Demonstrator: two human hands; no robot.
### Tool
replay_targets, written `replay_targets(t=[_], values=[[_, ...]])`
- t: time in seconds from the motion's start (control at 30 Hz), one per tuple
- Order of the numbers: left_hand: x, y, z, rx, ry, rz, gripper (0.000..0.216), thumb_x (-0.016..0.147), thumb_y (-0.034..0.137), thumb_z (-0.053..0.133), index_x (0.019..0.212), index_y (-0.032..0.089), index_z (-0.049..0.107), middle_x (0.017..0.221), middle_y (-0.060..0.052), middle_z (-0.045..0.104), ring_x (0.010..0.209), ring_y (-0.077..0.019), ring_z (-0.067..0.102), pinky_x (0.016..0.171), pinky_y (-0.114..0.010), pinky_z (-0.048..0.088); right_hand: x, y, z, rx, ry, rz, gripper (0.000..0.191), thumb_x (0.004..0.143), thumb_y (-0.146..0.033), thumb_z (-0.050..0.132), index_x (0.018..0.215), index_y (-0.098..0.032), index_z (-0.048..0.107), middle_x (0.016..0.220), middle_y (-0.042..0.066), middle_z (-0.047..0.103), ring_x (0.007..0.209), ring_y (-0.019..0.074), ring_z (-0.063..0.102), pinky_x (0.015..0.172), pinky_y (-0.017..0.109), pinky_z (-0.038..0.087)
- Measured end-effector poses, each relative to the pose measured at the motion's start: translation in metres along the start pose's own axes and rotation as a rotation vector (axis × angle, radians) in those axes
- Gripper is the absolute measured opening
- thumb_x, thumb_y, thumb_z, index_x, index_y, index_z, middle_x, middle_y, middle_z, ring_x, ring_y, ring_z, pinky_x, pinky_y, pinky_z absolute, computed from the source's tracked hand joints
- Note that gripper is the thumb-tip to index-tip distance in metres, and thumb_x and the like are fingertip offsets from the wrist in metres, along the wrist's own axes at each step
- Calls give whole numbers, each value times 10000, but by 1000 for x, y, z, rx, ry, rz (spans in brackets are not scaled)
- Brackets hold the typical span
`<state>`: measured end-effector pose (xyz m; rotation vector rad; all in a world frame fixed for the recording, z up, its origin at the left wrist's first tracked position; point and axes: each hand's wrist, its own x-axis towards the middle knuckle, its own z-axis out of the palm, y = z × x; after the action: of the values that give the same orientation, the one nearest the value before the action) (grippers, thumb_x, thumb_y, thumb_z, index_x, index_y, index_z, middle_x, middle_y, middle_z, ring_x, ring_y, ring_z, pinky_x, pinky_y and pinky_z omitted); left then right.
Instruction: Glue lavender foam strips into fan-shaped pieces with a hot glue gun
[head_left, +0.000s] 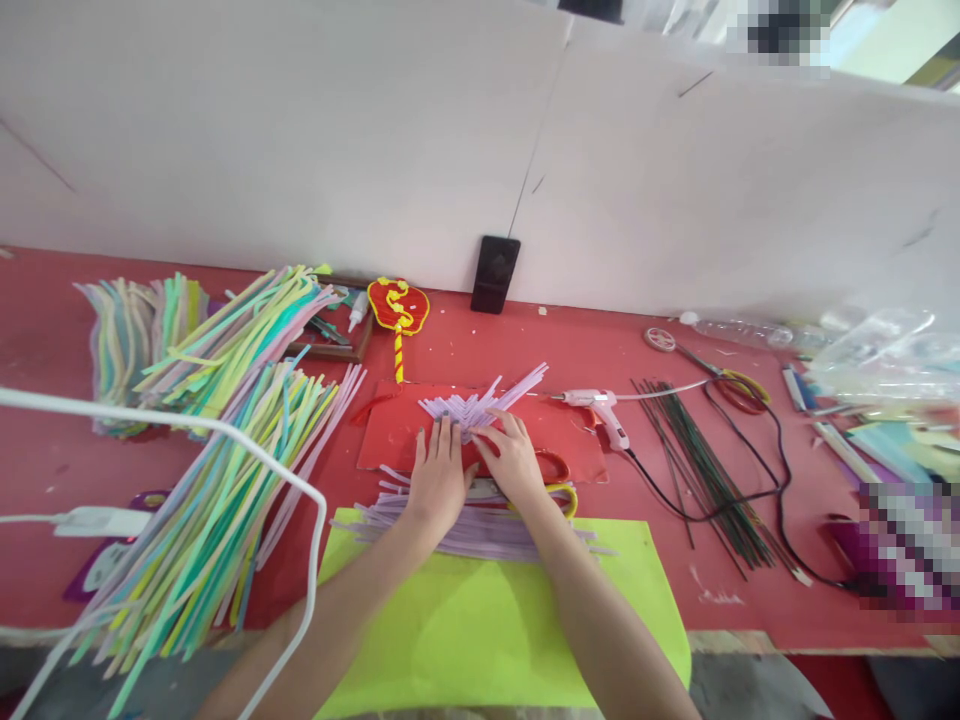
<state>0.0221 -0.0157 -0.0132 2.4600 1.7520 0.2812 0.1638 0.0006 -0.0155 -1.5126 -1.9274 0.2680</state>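
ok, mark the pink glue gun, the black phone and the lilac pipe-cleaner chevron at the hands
Pink glue gun point(598, 400): head view, on its barrel, above the handle.
Black phone point(496, 274): head view, middle of its dark face.
Lilac pipe-cleaner chevron point(468, 408): head view, near the middle of its V.

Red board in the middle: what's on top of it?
The red board carries purple strips in a V-shaped pattern, with the left hand and right hand touching them. Scissors appear to overlap its near edge. What lies directly beneath the hands is hidden.
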Motion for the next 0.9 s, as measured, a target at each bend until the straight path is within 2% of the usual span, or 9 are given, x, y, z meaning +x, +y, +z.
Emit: replay_targets(t=[0.23,0.43,0.63,0.77,0.9], values=[[0,0,-1,46,-10,3,542,903,336,438,1371,63,423,1453,-217,377,1363,-332,338,1107,-528,269,-4,3,5,2,-68,4,217,874,-224,527,1038,-223,668,1296,103,553,1210,249,509,1007,449,431],[0,3,-7,79,-58,-9,552,934,320,355,1397,19,371,1475,-218,328,1384,-322,297,1130,-528,226,-2,3,3,61,-23,13,249,885,-202,481,1027,-222,685,1330,99,532,1243,230,492,1050,430,416],[0,3,-9,100,-88,-17,577,946,357,312,1413,19,340,1496,-196,292,1387,-314,293,1139,-516,213,-3,9,3,14,10,75,388,902,-204,416,1253,-171,578,1368,117,515,1305,229,440,1083,439,384],[0,2,-8,86,-79,-15,582,942,365,323,1417,29,336,1500,-195,284,1394,-310,279,1140,-521,210,-5,10,5,-83,-63,98,448,915,-232,404,1332,-100,500,1430,142,434,1345,247,384,1116,448,330],[0,1,-7,78,-98,-13,591,940,361,330,1423,21,316,1504,-193,276,1401,-310,261,1145,-526,190,-4,9,5,-121,-102,87,454,929,-254,386,1347,-108,486,1446,128,410,1349,240,378,1123,449,314]])
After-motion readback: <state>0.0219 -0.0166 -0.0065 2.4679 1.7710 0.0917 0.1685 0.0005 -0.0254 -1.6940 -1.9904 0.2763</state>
